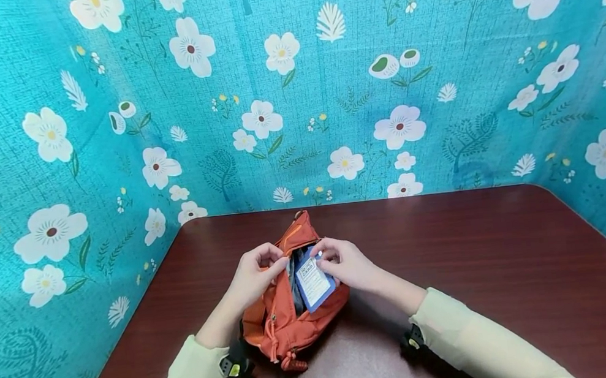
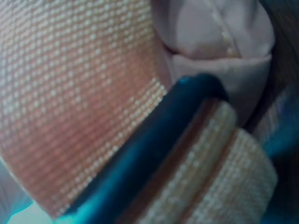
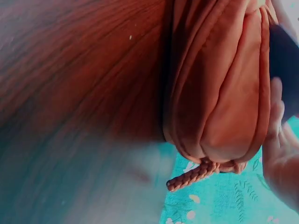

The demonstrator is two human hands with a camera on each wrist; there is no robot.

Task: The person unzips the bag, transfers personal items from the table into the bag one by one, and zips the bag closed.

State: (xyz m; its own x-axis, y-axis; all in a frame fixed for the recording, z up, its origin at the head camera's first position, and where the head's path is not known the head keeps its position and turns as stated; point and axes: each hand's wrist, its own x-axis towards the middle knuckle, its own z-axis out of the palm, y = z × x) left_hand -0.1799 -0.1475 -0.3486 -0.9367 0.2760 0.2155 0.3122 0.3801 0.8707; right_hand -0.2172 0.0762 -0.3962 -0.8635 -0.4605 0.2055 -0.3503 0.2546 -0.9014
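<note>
An orange zippered bag (image 1: 318, 329) lies on the table with its mouth spread and a grey lining showing. On the left side of that opening, my left hand (image 1: 253, 274) pinches the bag's edge between thumb and fingers. My right hand (image 1: 352, 264) pinches the top of a blue-edged card with a white face (image 1: 315, 283), printed "ID/IC CARD", which stands tilted in the opening. In the right wrist view the card (image 3: 286, 65) looks dark beside the bag's rounded side (image 3: 224, 93). The left wrist view is filled by blurred orange woven fabric (image 2: 79, 93) and a dark band (image 2: 154, 144).
The dark red-brown table (image 1: 453, 247) extends right of and behind the bag. Braided orange zipper pulls (image 1: 293, 362) hang at the bag's near end. A turquoise floral cloth (image 1: 293, 91) hangs behind the table and along its sides.
</note>
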